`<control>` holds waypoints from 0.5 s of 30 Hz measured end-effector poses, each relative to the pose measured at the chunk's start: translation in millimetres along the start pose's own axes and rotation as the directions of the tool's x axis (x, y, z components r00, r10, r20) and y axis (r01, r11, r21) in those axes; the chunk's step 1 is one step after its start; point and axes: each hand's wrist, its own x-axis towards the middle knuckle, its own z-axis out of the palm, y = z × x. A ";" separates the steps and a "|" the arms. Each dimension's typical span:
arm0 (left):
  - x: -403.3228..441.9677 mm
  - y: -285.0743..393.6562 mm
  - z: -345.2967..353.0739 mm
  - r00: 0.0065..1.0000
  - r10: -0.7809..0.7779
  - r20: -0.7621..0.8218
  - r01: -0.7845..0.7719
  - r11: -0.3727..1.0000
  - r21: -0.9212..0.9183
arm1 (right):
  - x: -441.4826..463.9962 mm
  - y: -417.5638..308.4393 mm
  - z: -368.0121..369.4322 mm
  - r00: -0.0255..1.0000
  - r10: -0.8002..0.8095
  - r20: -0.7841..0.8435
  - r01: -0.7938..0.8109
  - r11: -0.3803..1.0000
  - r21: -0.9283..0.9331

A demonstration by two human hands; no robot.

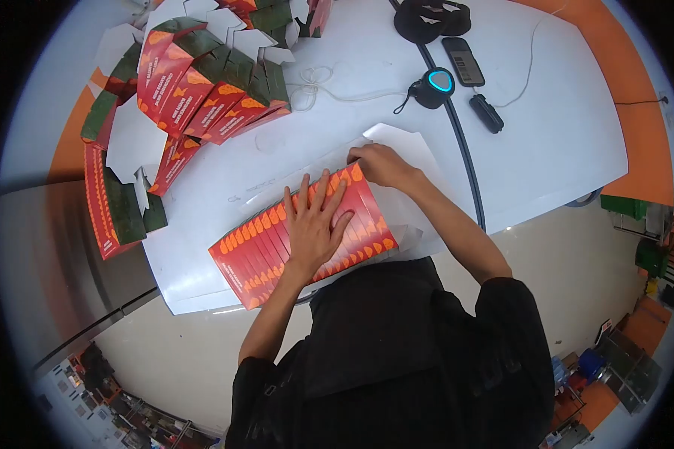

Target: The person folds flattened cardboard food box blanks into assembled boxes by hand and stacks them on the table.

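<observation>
A fanned stack of flat red food cartons (266, 254) with orange prints lies slantwise near the table's front edge. My left hand (314, 228) rests flat on top of it, fingers spread. At the stack's far right corner is my right hand (378, 163), its fingers curled in; what they grip, if anything, is hidden. Beneath and around the stack lies a clear plastic sheet or bag (258, 196). A white sheet-like flap (404, 142) sticks out just beyond my right hand.
Folded red-and-green cartons (210, 82) are heaped at the back left, some overhanging the left edge. On the white table (547, 165) a dark cable (460, 150) runs front to back. A round black device (433, 88), a phone-like device (464, 61) and black straps (430, 19) lie at the back right.
</observation>
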 end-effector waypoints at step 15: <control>3.7 1.6 -1.9 0.999 -0.027 0.017 0.027 1.000 0.015 | -24.5 -12.5 0.6 0.970 0.036 -0.242 0.040 0.953 0.302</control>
